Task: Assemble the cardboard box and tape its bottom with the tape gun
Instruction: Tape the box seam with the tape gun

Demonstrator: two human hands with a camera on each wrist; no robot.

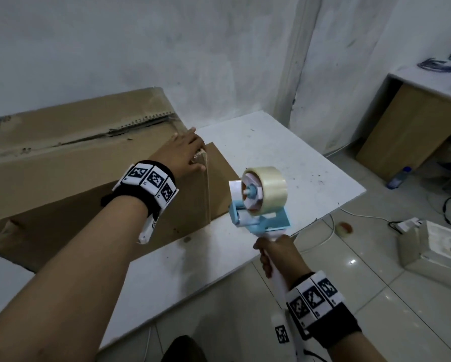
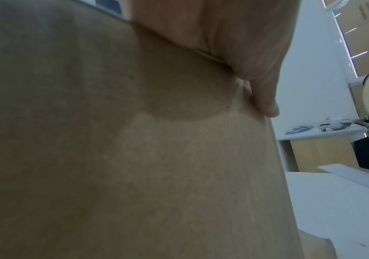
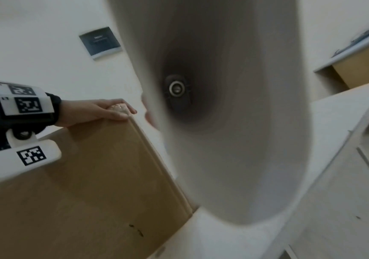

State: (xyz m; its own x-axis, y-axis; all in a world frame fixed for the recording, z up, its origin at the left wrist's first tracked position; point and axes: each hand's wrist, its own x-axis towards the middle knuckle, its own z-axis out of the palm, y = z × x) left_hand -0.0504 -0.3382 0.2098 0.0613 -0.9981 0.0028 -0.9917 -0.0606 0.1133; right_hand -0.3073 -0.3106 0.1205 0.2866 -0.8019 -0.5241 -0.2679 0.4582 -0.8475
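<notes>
The brown cardboard box [image 1: 75, 158] lies on the white table [image 1: 284, 158] with its flap seam facing up. My left hand [image 1: 186, 150] rests flat on the box's top right corner, thumb over the side edge, pressing a crumpled tape end there. A clear tape strip [image 1: 207, 189] runs down the box's side below it. My right hand [image 1: 276, 254] grips the white handle of the blue tape gun [image 1: 261, 218], held in the air right of the box, with its clear roll [image 1: 267, 189] on top. The right wrist view is mostly filled by the blurred handle [image 3: 234, 140]; the left hand [image 3: 99, 110] shows on the box [image 3: 90, 184].
A wooden desk with a white top [image 1: 415, 121] stands at the right. On the tiled floor are a plastic bottle [image 1: 399, 176], a spare tape roll [image 1: 344, 228], a white foam box [image 1: 433, 246] and cables. A grey wall is close behind the box.
</notes>
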